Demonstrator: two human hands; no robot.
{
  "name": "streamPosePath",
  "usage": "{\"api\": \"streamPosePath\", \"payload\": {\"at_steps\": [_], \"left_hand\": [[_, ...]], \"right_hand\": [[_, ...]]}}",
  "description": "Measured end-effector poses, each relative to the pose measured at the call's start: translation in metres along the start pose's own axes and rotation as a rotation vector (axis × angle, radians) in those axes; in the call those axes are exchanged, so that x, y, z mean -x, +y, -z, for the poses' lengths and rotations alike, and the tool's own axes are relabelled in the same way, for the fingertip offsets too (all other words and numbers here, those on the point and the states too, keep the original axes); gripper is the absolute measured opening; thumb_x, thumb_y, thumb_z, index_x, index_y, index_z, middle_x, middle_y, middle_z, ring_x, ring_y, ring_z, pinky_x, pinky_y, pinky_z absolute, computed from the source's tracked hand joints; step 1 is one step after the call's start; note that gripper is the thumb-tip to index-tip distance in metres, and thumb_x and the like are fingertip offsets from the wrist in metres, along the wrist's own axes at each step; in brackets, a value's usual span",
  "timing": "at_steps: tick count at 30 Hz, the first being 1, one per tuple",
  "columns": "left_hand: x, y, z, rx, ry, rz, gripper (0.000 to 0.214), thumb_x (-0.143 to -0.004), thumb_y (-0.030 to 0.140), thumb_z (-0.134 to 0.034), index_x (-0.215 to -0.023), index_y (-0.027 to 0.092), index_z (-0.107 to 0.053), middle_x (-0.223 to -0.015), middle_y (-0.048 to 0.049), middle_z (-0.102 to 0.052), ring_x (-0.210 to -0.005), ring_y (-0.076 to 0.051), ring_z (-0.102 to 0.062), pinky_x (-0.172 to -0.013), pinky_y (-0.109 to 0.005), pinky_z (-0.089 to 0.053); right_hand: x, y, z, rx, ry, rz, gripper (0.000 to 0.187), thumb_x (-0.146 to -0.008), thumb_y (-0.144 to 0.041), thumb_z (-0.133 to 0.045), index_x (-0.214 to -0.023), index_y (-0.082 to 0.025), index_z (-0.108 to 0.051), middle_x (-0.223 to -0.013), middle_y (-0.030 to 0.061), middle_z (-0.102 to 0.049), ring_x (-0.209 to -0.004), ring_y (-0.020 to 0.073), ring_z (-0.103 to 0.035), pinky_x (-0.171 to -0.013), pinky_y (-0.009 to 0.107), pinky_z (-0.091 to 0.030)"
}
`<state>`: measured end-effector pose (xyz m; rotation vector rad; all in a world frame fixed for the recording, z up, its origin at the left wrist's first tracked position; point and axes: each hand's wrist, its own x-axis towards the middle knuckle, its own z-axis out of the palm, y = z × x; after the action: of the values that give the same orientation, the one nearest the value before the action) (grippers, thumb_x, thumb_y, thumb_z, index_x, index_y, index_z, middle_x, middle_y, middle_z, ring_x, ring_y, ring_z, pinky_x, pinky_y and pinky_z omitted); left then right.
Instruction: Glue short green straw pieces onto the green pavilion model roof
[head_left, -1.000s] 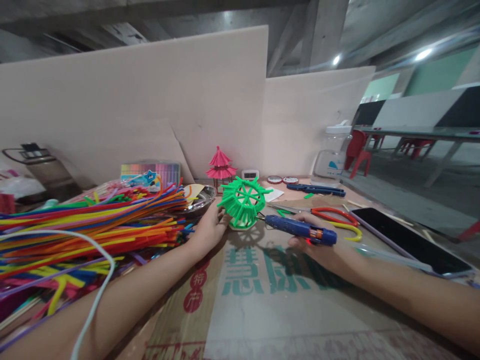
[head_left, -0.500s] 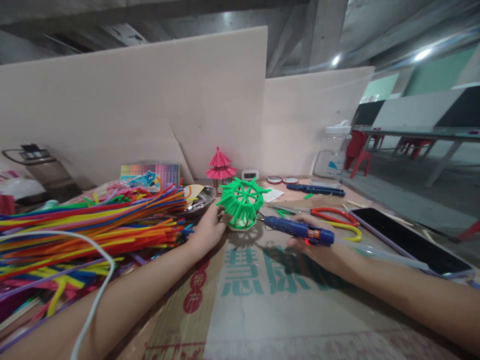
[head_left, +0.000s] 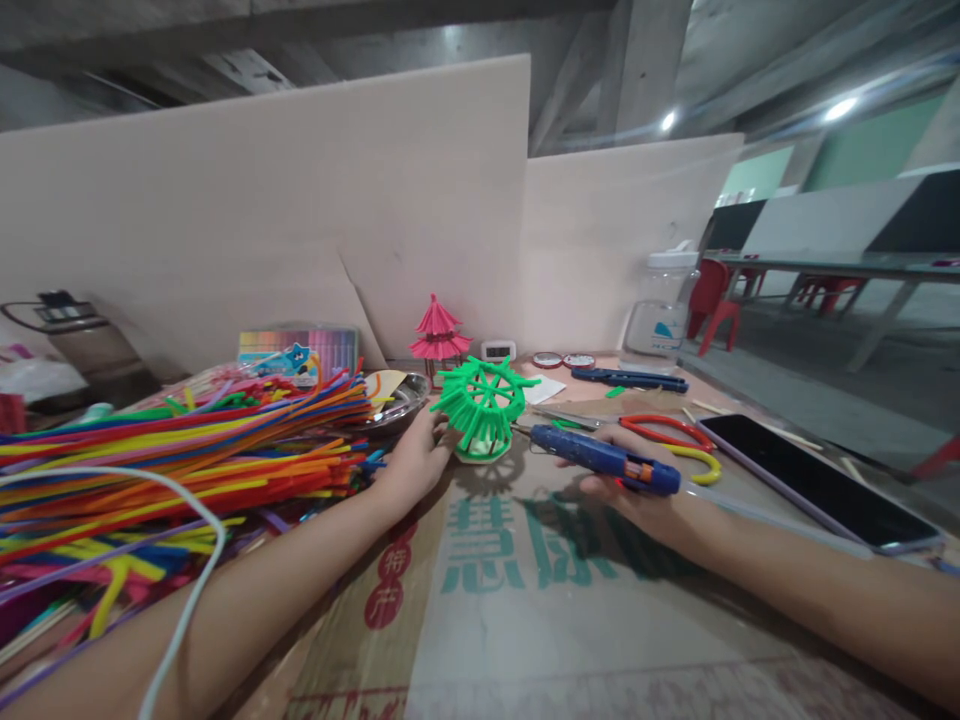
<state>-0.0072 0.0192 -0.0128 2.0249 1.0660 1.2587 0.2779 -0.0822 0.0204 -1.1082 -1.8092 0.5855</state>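
A bright green pavilion-like model of pipe cleaners [head_left: 480,415], with a spoked ring on top, stands over the cardboard. My left hand [head_left: 418,455] grips its left side, the fingertips partly hidden behind it. In my right hand [head_left: 626,497] is a blue hot glue gun [head_left: 592,452] with a red light lit and a clear glue stick [head_left: 772,518] trailing from its back. The gun's nozzle points left at the model's lower right side; whether it touches, I cannot tell. Behind the model stands a small pink pagoda [head_left: 438,330].
Bundles of colourful pipe cleaners [head_left: 187,430] and a white cable [head_left: 202,590] lie left. To the right are red-and-yellow-handled scissors [head_left: 671,432], a phone [head_left: 810,485], a dark blue long-handled tool [head_left: 630,380] and a clear bottle [head_left: 660,315]. White boards [head_left: 300,210] stand behind.
The glue gun and my right hand have shifted slightly right, its rear end a little lower. My left hand and the green model have stayed nearly in place.
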Motion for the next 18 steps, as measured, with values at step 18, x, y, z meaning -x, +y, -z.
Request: {"api": "streamPosePath", "payload": {"at_steps": [18], "left_hand": [[0.002, -0.005, 0.001, -0.111, -0.034, -0.098, 0.046, -0.09, 0.023, -0.058, -0.136, 0.02, -0.051, -0.128, -0.0106, -0.063, -0.122, -0.026, -0.059, -0.112, -0.044, -0.042]], "right_hand": [[-0.002, -0.008, 0.0, 0.047, 0.058, -0.048, 0.038, -0.076, -0.057, -0.069, -0.09, -0.025, -0.054, -0.064, -0.0011, -0.063, -0.055, 0.0184, -0.058, -0.051, 0.029, -0.047]]}}
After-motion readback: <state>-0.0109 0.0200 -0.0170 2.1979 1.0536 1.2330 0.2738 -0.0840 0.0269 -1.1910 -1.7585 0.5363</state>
